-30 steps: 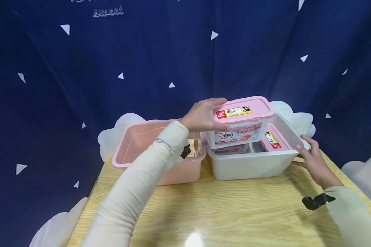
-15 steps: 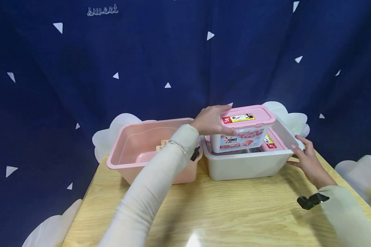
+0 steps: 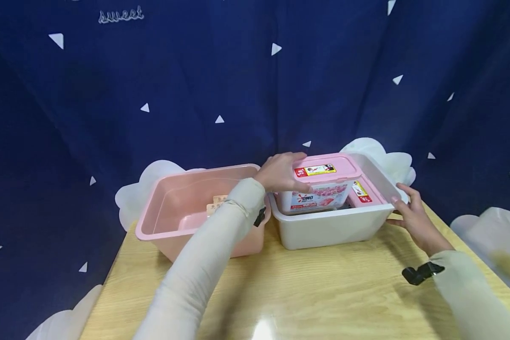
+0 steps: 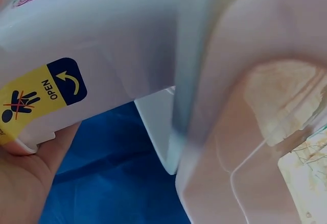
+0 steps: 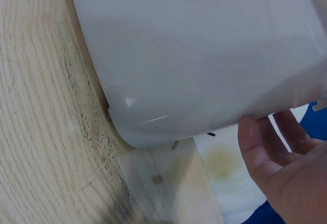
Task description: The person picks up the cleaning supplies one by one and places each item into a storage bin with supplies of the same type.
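My left hand (image 3: 280, 174) grips the left end of a white OMO detergent box (image 3: 323, 191) with a pink lid. The box sits partly down inside a white bin (image 3: 335, 229), its lid above the bin's front rim. In the left wrist view, a yellow and dark "OPEN" label marks the end of the detergent box (image 4: 122, 55), and the left hand (image 4: 30, 183) is around its lid edge. My right hand (image 3: 416, 222) holds the right end of the white bin at its rim, thumb on the near side. A second pink-lidded box (image 3: 367, 193) lies in the bin's right part.
A pink bin (image 3: 165, 233) stands directly left of the white one, with light beige labelled packets (image 3: 214, 207) inside, partly behind the left sleeve. Both bins rest on a wooden table (image 3: 314, 283). A dark blue curtain (image 3: 195, 71) hangs behind the table.
My left hand has lowered the detergent box deeper into the white bin. My right hand keeps its hold on the bin's rim. The whole head view has shifted slightly.
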### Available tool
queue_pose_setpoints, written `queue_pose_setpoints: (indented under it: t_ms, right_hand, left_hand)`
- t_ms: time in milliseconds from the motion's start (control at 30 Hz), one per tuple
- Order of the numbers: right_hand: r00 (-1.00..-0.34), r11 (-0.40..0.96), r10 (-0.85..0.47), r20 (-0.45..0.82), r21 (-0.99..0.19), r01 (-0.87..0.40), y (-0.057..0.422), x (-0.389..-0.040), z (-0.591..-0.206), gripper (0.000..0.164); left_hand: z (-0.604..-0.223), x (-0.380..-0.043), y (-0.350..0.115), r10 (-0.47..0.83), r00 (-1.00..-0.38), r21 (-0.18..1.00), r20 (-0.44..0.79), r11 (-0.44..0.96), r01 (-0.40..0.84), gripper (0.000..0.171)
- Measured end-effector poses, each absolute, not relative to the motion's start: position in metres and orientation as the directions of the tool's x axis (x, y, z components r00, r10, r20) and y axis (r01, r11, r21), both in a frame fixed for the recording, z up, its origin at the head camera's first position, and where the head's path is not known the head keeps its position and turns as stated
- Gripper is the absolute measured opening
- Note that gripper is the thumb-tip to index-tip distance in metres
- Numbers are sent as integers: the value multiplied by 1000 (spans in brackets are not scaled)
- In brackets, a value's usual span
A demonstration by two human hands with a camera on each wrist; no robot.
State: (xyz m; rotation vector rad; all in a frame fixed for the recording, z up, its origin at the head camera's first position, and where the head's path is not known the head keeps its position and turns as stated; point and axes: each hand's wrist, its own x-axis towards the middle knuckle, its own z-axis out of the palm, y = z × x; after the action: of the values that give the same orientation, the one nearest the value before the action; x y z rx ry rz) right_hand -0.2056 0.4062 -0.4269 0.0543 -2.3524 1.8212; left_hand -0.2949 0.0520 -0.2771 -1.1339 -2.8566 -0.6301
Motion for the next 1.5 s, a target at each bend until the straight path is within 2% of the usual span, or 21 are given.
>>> queue_pose_setpoints:
  t_ms: [200, 633, 900, 1133, 1400, 1500]
  right_hand:
    - [-980, 247, 62, 188, -954, -168, 406, -205, -425, 54]
    - [-984, 286, 63, 167, -947, -142, 407, -203, -426, 56]
    - [-986, 292, 61, 154, -948, -130, 406, -204, -431, 58]
    - [-987, 313, 67, 150, -942, -122, 407, -205, -430, 59]
    - [-986, 295, 69, 151, -947, -124, 407, -204, -428, 59]
    - [-986, 295, 72, 148, -948, -121, 407, -202, -427, 60]
  left_hand:
    - [-285, -297, 52, 664, -723, 331, 191, 650, 684, 89]
    - [-294, -301, 60, 708, -692, 319, 145, 628, 710, 75]
    - [-299, -304, 63, 732, -680, 242, 48, 652, 718, 85]
    - [-297, -302, 66, 721, -692, 124, -40, 690, 713, 76]
    - [-297, -301, 70, 687, -715, 130, -132, 727, 674, 86]
    - [-297, -300, 73, 683, -715, 119, -151, 730, 672, 80]
